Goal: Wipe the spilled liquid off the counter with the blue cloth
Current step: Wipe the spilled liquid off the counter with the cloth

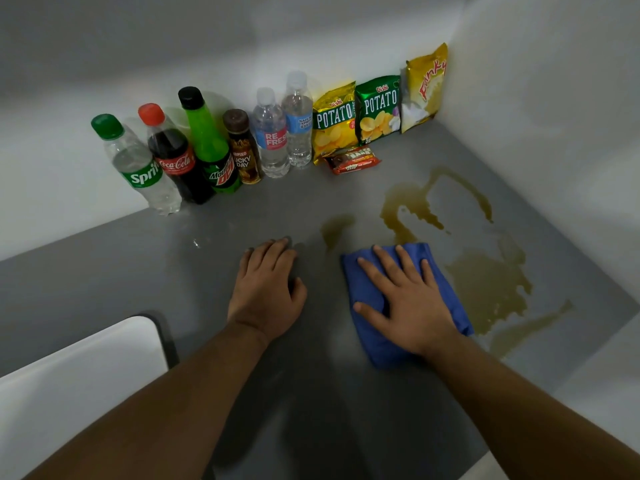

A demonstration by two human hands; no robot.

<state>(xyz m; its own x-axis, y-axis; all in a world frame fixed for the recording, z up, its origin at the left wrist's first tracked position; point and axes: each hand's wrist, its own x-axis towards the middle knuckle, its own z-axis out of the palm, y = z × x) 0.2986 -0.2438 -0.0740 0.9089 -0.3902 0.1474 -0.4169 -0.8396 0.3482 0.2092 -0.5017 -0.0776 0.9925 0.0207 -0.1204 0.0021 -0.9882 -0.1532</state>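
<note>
A folded blue cloth [370,299] lies on the grey counter [138,278], and my right hand [405,299] presses flat on top of it with fingers spread. Yellowish-brown spilled liquid [488,289] spreads in patches to the right of the cloth, with more streaks behind it near the corner and a small smear just left of the cloth's far end. My left hand [268,292] rests palm-down on the bare counter to the left of the cloth, holding nothing.
Several drink bottles [194,150] stand in a row along the back wall. Snack bags [377,109] lean in the back right corner, with a small red packet [353,160] lying in front. A white panel [76,386] sits at the lower left. A wall closes the right side.
</note>
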